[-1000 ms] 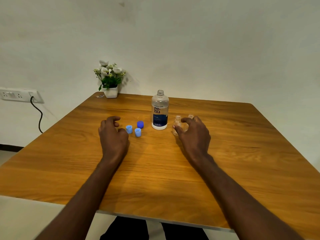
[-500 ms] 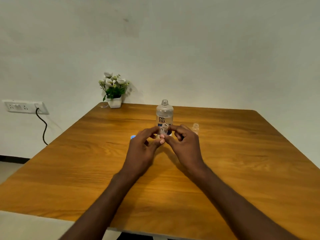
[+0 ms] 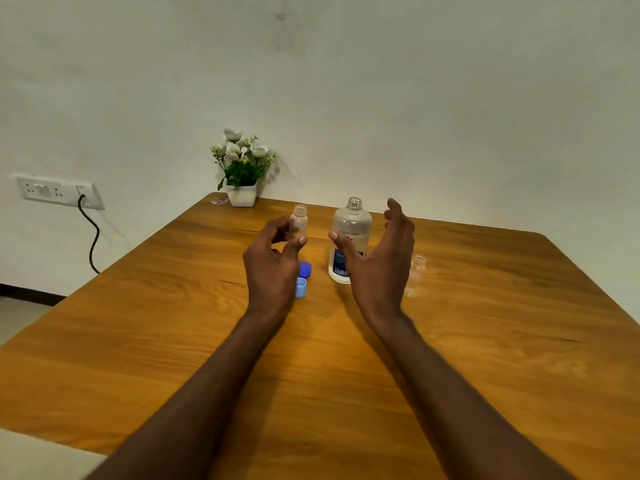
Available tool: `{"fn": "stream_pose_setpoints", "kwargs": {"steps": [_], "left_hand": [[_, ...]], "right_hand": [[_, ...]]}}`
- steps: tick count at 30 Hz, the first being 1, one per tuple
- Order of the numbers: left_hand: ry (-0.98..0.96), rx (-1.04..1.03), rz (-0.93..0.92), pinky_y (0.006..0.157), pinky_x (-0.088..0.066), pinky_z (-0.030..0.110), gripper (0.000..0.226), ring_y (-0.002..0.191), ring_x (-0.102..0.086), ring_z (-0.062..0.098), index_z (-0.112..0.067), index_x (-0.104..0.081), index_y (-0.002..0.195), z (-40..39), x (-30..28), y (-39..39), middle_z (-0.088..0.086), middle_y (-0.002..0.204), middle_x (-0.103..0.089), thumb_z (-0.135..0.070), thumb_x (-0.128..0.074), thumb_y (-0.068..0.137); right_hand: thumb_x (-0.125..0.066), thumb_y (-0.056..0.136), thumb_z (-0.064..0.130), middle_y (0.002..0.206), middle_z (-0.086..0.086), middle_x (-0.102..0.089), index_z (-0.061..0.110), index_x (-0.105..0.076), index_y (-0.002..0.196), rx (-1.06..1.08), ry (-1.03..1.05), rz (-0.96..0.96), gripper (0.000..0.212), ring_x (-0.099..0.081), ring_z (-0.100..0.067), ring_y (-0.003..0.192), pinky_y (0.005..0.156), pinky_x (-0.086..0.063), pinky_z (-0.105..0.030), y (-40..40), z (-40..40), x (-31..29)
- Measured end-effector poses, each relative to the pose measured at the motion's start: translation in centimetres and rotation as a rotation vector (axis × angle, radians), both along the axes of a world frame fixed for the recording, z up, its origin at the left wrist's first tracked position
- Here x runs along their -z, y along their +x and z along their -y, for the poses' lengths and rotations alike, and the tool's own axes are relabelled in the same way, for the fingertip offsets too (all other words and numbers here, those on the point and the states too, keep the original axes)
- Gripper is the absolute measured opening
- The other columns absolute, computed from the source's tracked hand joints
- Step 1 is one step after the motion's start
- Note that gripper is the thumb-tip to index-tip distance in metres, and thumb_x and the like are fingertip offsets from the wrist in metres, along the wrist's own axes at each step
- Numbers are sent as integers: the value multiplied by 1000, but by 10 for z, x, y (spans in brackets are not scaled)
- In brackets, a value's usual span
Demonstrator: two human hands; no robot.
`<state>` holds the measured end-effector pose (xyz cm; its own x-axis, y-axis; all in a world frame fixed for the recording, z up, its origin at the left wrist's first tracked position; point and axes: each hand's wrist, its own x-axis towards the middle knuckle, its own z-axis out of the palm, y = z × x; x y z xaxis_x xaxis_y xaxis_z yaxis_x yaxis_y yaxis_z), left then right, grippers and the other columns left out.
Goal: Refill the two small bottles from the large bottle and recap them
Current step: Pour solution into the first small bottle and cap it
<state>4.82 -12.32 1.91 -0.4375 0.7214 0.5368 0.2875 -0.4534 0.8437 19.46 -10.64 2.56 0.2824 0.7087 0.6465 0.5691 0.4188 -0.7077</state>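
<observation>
1. Left hand (image 3: 273,265) raised over the tabletop (image 3: 173,334), fingers and thumb curled round a small clear bottle (image 3: 299,221), held upright, uncapped, neck sticking up above the fingers.
2. Right hand (image 3: 379,261) raised too, spread wide, fingers straight-ish, palm facing left toward the big bottle (image 3: 350,233); holds nothing. Thumb tip overlaps the big bottle in view; contact cannot be told.
3. Big bottle stands upright on the tabletop between the two hands, cap off, mouth open, dark blue label low on its front, partly hidden by the right hand.
4. Second small bottle (image 3: 415,275) stands upright on the tabletop just right of the right hand, uncapped, clear, hard to see against the wood. Fill level cannot be told for either small one.
5. Dark blue cap (image 3: 305,269) lies on the tabletop just left of the big bottle, partly behind the left hand.
6. Light blue cap (image 3: 300,287) sits just in front of the dark one, open side up, beside the left wrist edge. Any further cap is hidden.
7. Far left corner of tabletop: white pot with flowers (image 3: 242,168), against the wall.
8. Wall socket (image 3: 57,190) on the left, black cable (image 3: 91,237) hanging down from it.
9. Both forearms bare, reaching in from the bottom edge.
</observation>
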Motion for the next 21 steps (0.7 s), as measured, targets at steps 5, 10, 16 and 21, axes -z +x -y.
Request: {"fn": "stream_pose_setpoints", "kwargs": {"steps": [5, 10, 16, 21], "left_hand": [[-32, -31, -121, 73, -46, 11, 19, 97, -65, 7, -20, -69, 113, -6, 8, 0, -10, 102, -72, -19, -74, 95], [-47, -18, -154, 80, -55, 30, 25, 100, -64, 13, -21, -66, 120, -12, 8, 6, -10, 104, -69, -20, -71, 96], [-20, -26, -210, 85, -56, 35, 29, 102, -63, 14, -22, -64, 125, -12, 9, 6, -7, 108, -69, -19, -70, 97], [-57, -52, -151, 87, -57, 32, 32, 105, -65, 9, -20, -67, 129, -17, 12, 2, -7, 113, -71, -18, -70, 98]], "right_hand": [[-85, 74, 59, 160, -1, -45, 28, -18, 162, -98, -203, 10, 115, -47, -24, 144, 111, -48, -45, -5, -9, 10], [-88, 80, 38, 152, 4, -53, 28, -29, 156, -136, -174, 34, 97, -57, -19, 134, 96, -50, -26, -5, -10, 16], [-85, 83, 40, 147, 3, -58, 24, -39, 152, -133, -173, -55, 85, -60, -18, 129, 94, -55, -28, -8, -12, 15], [-87, 81, 42, 143, 5, -61, 25, -46, 149, -117, -122, -17, 81, -61, -15, 123, 92, -56, -30, -9, -18, 4]]}}
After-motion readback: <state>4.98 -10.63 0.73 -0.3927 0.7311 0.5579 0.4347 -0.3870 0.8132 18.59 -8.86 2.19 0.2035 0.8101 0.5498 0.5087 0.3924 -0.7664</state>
